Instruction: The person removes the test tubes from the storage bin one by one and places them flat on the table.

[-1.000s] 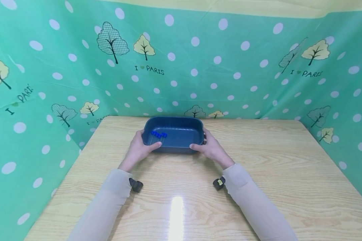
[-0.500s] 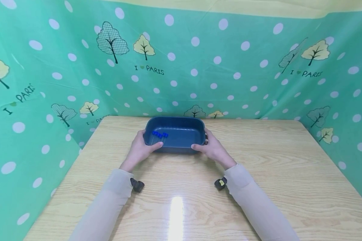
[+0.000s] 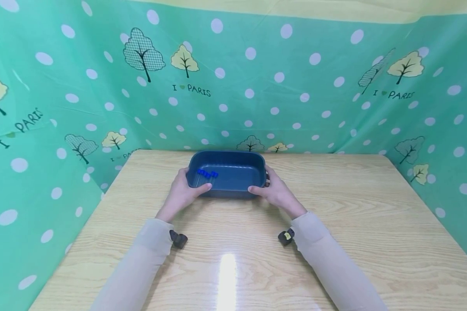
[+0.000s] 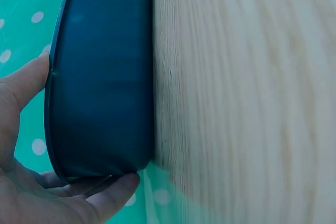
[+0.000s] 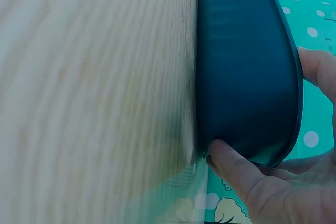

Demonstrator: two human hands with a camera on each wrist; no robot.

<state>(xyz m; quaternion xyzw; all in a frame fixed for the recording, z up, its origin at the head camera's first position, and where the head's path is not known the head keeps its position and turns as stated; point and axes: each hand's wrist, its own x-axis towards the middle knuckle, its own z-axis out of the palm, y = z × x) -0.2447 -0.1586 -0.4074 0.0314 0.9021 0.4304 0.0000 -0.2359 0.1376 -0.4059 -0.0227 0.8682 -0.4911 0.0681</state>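
Note:
A dark blue rectangular basin (image 3: 237, 194) with rounded corners stands at the far middle of the table. Inside it, toward the left, lie several small bright blue pieces (image 3: 207, 173), too small to identify. My left hand (image 3: 180, 192) grips the basin's left end, thumb on the front rim and fingers around the side. At the other end my right hand (image 3: 277, 193) holds it the same way. Both wrist views show the basin's outer wall (image 4: 100, 77) low against the tabletop, with fingertips (image 5: 223, 150) near its bottom edge.
The light wood table (image 3: 354, 207) reaches back to a green dotted curtain (image 3: 295, 86) close behind the basin. Curtain also hangs at the left and right. A black camera (image 3: 178, 239) sits on the left wrist, another camera (image 3: 286, 237) on the right.
The basin has slid slightly to the right, with both hands moving along with it. The blue pieces inside have travelled with the basin.

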